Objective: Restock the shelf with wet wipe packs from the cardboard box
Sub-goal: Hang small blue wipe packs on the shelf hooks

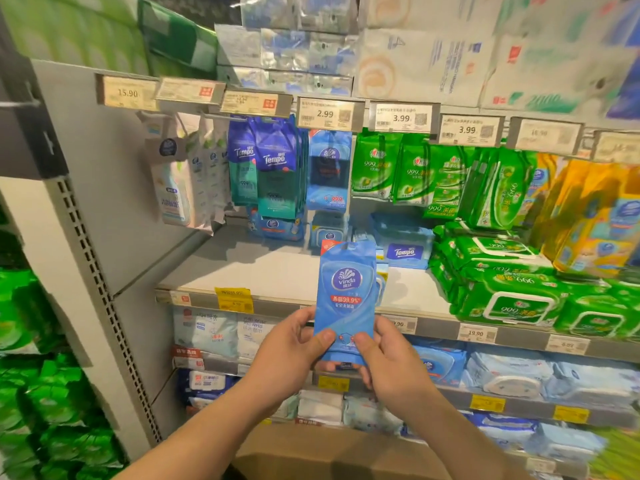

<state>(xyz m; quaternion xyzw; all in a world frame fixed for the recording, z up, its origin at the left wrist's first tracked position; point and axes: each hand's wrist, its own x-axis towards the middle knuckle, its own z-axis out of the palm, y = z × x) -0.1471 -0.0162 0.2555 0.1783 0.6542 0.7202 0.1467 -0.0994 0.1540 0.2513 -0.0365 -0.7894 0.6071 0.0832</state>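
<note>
Store shelf (277,271) holds hanging and stacked packs. Left hand (291,344) and right hand (388,358) pinch blue wipe pack (346,292) upright at its lower edge, before shelf front; box (329,455) below.

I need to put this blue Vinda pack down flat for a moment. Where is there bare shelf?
The grey shelf board is bare on its left half, between the side panel and the light blue Tempo packs. The right half is crowded with stacked green wipe packs. Both hands hold the blue Vinda pack.
</note>
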